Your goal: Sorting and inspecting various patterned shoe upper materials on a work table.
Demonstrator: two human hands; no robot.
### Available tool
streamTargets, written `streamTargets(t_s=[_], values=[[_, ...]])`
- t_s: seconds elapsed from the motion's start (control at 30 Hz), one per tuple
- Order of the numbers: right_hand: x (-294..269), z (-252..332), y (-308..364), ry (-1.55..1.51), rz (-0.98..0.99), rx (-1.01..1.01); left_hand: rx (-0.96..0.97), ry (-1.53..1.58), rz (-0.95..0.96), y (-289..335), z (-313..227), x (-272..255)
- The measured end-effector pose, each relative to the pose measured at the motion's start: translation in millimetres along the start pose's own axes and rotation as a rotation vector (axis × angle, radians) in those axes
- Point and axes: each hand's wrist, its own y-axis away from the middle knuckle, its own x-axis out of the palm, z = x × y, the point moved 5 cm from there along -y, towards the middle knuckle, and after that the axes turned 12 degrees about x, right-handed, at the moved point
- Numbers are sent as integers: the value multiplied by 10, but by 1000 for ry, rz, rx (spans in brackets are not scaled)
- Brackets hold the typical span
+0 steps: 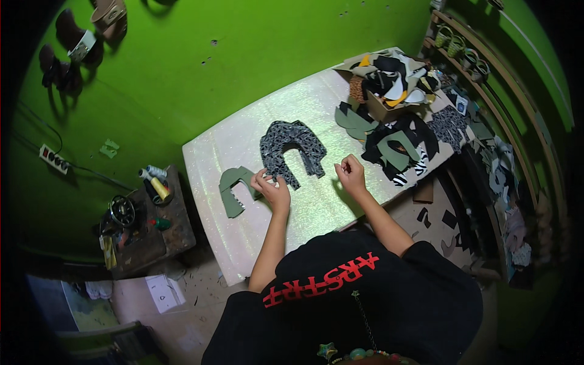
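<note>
My left hand (274,191) is at the middle of the table, fingers bent and a little apart, its fingertips at the lower left leg of a black-and-grey patterned U-shaped stack of cut pieces (277,139). Beside that hand, on its left, lies a green U-shaped cut piece (230,181) with a notched inner edge. To the right of the patterned stack, my right hand (351,174) is raised with its fingers curled together. Whatever is between those fingers, if anything, is too small to make out.
A pale shiny table (231,137) runs along the green wall. At its right end, a cardboard box of scraps (389,109) stands behind loose green and black pieces (398,149). Shelves (486,97) line the right. A wooden bench (146,243) with thread cones (159,188) stands left.
</note>
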Motion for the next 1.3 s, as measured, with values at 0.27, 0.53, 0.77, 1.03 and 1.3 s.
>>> streamTargets(t_s=[0.27,0.53,0.77,1.03,1.3], values=[[-982,-308,-393,36,-240,-31,41,358,280,239,-592,861],[-1841,-1128,-922,483,-289,162,-103,509,881,741,-1054,2024],[-1897,-1357,-1027,583,-74,241,-118,395,834,998,-1167,2613],[-1851,-971,-1112,81,283,147,-178,158,811,1023,-1037,2673],[-1526,-381,-1103,-228,794,244,-339,602,734,927,-1337,2381]])
